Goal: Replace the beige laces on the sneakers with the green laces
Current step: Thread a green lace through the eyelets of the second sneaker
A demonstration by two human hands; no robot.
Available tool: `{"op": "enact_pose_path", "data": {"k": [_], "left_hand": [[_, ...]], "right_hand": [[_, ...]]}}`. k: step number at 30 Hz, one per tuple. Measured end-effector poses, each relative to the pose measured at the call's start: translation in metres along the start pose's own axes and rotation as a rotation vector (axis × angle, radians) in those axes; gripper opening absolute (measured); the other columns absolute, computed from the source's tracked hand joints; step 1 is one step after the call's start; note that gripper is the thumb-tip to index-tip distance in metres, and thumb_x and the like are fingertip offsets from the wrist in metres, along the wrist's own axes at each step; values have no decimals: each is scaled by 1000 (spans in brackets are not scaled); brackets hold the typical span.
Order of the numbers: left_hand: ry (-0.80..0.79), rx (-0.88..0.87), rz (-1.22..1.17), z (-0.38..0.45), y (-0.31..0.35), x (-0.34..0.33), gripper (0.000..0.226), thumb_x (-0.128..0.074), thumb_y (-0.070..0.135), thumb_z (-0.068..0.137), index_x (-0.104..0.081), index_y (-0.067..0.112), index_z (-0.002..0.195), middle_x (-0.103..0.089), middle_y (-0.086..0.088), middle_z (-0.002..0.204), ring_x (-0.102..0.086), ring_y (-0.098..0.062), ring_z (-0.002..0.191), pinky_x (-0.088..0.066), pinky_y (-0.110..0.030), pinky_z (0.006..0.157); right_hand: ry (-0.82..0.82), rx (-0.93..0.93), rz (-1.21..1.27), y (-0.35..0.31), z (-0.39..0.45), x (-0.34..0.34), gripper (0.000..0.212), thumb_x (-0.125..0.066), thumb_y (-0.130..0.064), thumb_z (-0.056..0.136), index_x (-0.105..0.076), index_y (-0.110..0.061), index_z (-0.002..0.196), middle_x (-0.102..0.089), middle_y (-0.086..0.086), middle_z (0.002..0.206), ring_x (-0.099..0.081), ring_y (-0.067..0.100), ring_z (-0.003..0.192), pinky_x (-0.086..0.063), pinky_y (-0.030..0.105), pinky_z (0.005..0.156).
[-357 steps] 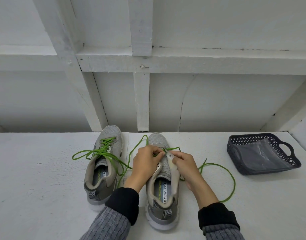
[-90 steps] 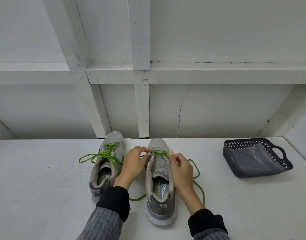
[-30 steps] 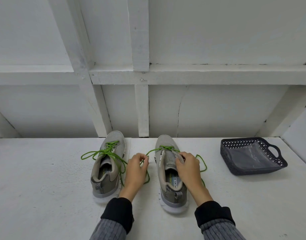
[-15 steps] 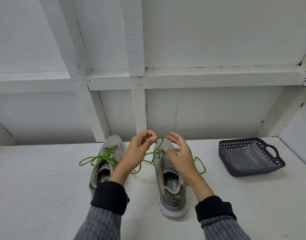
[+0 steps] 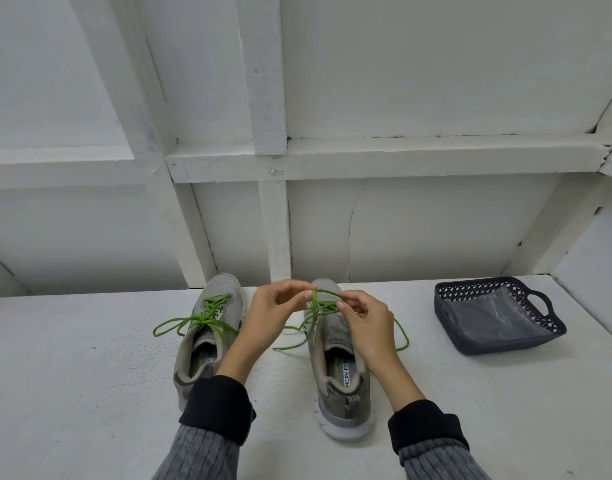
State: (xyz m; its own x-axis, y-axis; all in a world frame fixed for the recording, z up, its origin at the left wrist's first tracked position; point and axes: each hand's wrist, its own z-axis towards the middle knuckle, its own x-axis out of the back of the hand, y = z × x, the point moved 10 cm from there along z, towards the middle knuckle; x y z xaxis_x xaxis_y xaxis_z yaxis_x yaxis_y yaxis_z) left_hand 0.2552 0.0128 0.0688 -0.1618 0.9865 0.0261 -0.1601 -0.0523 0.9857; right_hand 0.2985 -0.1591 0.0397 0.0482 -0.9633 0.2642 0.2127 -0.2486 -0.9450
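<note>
Two grey sneakers stand side by side on the white surface, toes toward the wall. The left sneaker point(image 5: 207, 341) carries a green lace tied in a bow point(image 5: 197, 320). The right sneaker point(image 5: 335, 368) has a green lace point(image 5: 318, 308) threaded through it, with loose ends lying to both sides. My left hand point(image 5: 273, 313) and my right hand point(image 5: 366, 323) are above its toe end, each pinching a strand of this lace, and the strands cross between my fingertips. No beige lace is visible.
A dark perforated plastic basket point(image 5: 547, 336) with a handle and a clear plastic sheet inside sits at the right. The white wall with beams point(image 5: 273, 237) rises just behind the shoes. The white surface point(image 5: 72, 375) stretches left and right.
Both hands have come together over the right sneaker's toe and now cross the green lace ends between the fingertips; half a second ago the right hand's fingers were spread.
</note>
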Motion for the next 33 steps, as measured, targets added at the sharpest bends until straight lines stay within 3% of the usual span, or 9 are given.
{"op": "enact_pose_path", "data": {"k": [6,10,14,17,20,22,27,30,33], "left_hand": [[88,-85,234,2,2,3,9,-66,13,91,-65,17,84,-70,5,82,-67,-10,85,-53,-24,81],[135,-104,282,1,4,5,9,-67,16,91,-67,20,83,-60,5,66,-54,-8,65,-48,-22,64],[237,-65,149,1,-2,18,8,-65,13,93,-70,17,87,-49,4,62,-47,-11,64,-55,-27,57],[342,-21,111,-2,-6,36,7,-64,19,94,-69,19,88,-48,4,69,-43,-9,60,-39,-21,46],[474,-29,275,-4,-10,60,6,-66,28,92,-70,26,88,-64,5,81,-47,-6,64,-40,-21,59],[501,-32,416,-5,-10,67,5,-65,31,92,-69,29,89,-67,5,90,-56,-7,79,-45,-28,70],[298,-148,751,-1,-7,27,23,-60,33,95,-67,28,116,-56,6,123,-39,-5,112,-30,-24,95],[49,-214,700,1,-11,-18,33,-54,47,95,-63,32,123,-59,18,127,-47,-3,125,-32,-39,110],[-30,-138,622,0,-16,-36,18,-60,36,95,-68,38,111,-66,28,104,-58,8,103,-28,-42,113]], "right_hand": [[29,-23,62,-4,-9,4,16,-56,-22,96,-67,-18,108,-69,-10,96,-62,1,93,-49,13,80],[-226,-127,214,-5,-15,-23,22,-48,-30,100,-58,-21,116,-73,-5,89,-65,4,94,-49,20,86],[-265,-110,290,-11,-14,-21,14,-56,-18,96,-64,-8,101,-58,-10,62,-52,3,63,-44,18,69],[-162,-137,355,0,-6,-3,18,-52,-18,98,-66,-6,93,-51,-6,58,-46,7,57,-44,22,66],[-56,-170,380,11,0,13,19,-47,-14,100,-63,-8,93,-40,-2,57,-35,9,49,-34,22,51],[-30,-162,343,13,1,18,19,-43,-10,101,-61,-9,96,-44,0,65,-36,8,49,-32,19,46],[-95,-77,198,5,0,9,8,-47,-8,98,-52,-13,94,-65,0,79,-48,10,56,-42,19,55],[-150,-37,166,-3,-2,0,7,-58,-13,95,-62,-15,90,-68,-2,80,-56,9,64,-47,19,62],[-145,-1,152,-6,-2,3,7,-63,-16,92,-69,-19,89,-70,-3,85,-64,11,80,-51,19,71]]}}
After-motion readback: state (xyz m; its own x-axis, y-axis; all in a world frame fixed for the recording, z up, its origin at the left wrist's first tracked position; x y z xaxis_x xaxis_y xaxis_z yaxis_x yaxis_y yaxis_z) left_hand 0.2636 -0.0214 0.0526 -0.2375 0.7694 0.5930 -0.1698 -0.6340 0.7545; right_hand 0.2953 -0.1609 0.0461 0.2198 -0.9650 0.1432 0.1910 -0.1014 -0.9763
